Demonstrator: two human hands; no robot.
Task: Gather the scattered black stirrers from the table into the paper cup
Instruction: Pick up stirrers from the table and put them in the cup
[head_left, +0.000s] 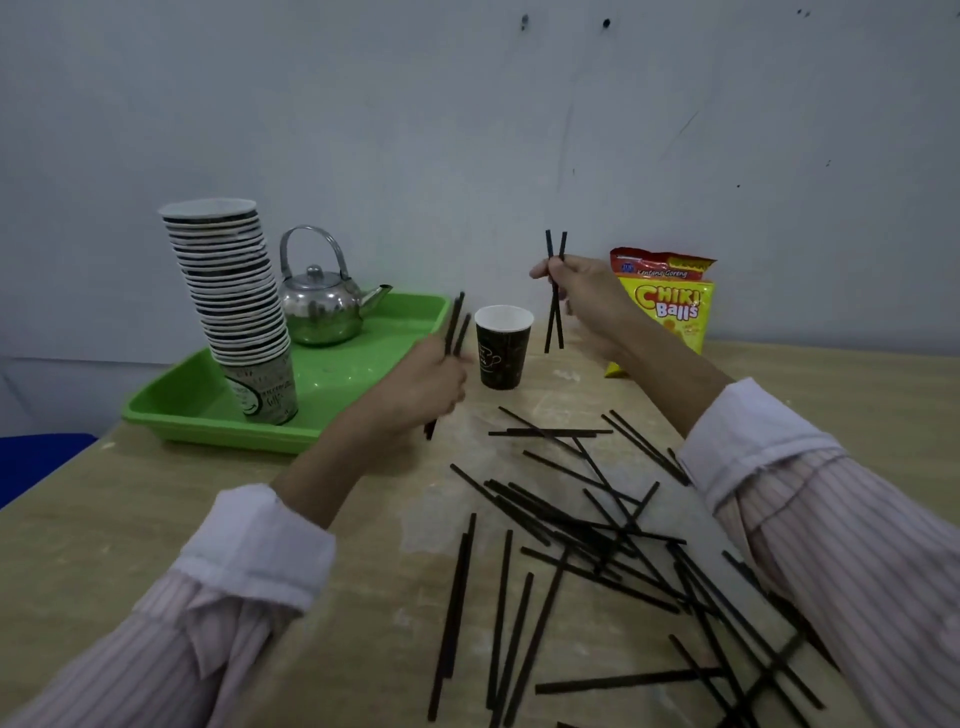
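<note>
A dark paper cup (502, 347) with a white inside stands upright on the wooden table (156, 519); I see no stirrers in it. My left hand (423, 387) is just left of the cup, closed around two black stirrers (455, 323) that tilt toward the cup. My right hand (582, 296) is raised to the right of the cup and pinches two crossed stirrers (555, 322), which hang nearly upright. Several loose black stirrers (587, 530) lie scattered on the table in front of me.
A green tray (358, 374) at the back left carries a tall stack of paper cups (228, 291) and a steel kettle (319, 306). A yellow snack bag (670, 306) leans against the wall behind my right hand. The table's left edge runs diagonally beside a blue surface (36, 462).
</note>
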